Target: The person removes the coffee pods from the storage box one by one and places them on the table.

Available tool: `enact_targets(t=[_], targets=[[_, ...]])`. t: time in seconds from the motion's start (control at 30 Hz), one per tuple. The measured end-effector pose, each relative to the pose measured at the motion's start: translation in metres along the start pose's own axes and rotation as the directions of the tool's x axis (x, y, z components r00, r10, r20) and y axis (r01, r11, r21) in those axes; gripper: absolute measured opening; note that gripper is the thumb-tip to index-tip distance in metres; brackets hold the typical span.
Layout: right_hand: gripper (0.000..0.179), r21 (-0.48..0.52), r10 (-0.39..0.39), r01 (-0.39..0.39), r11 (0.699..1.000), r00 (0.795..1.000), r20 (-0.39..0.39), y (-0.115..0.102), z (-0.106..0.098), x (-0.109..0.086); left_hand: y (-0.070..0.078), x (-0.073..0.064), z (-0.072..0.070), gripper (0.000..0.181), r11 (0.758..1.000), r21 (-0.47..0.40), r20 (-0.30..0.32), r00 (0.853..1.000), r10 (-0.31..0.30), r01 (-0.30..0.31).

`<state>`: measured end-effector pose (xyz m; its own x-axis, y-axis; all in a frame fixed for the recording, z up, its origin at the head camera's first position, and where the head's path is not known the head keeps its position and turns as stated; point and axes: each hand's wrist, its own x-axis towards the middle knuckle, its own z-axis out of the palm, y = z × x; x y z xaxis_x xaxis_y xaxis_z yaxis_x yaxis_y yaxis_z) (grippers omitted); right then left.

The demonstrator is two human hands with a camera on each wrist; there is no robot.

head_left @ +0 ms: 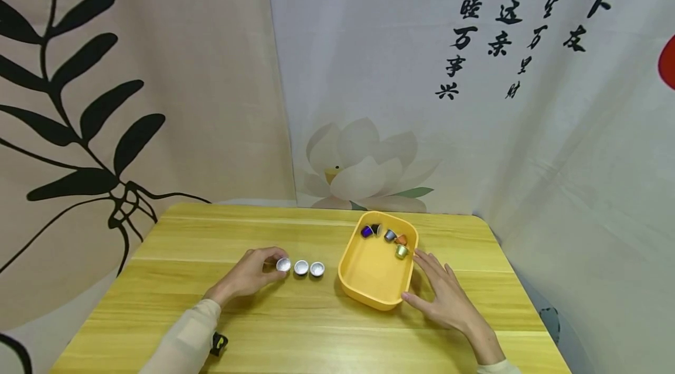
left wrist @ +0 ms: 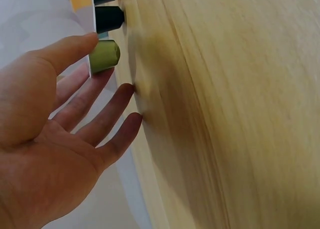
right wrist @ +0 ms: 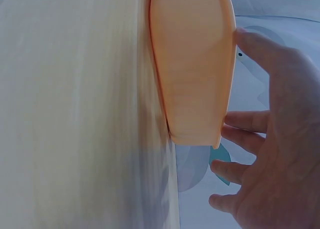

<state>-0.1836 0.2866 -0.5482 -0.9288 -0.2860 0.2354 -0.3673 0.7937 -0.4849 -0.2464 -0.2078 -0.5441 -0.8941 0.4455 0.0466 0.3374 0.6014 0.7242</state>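
Observation:
My left hand (head_left: pixel 253 273) pinches a green coffee capsule (left wrist: pixel 104 56) between thumb and fingers. Its silvery round face points up in the head view, the narrow end towards the table. Beside it, to the right, two dark green capsules (left wrist: pixel 109 19) stand in line with their pale round faces (head_left: pixel 301 267) up. At the right side of a yellow tray (head_left: pixel 374 289), my right hand (head_left: pixel 445 298) touches the rim with thumb and fingertips, its fingers spread and nearly straight.
Inside the tray's far half lie several capsules: purple (head_left: pixel 367 231), black (head_left: pixel 376 228), grey-blue (head_left: pixel 389 235), orange (head_left: pixel 401 240) and light green (head_left: pixel 402 251). A wooden table (head_left: pixel 316 339) carries everything. Behind it hangs a printed cloth (head_left: pixel 379 81).

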Motion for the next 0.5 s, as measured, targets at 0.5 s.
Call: enact_targets(t=[0.5], targets=[[0.095, -0.002, -0.002, 0.002, 1.000, 1.000, -0.002, 0.0000, 0.0004, 0.0001, -0.0019, 0.0007, 0.0038, 0.027, 1.000, 0.030, -0.013, 1.000, 0.004, -0.004]])
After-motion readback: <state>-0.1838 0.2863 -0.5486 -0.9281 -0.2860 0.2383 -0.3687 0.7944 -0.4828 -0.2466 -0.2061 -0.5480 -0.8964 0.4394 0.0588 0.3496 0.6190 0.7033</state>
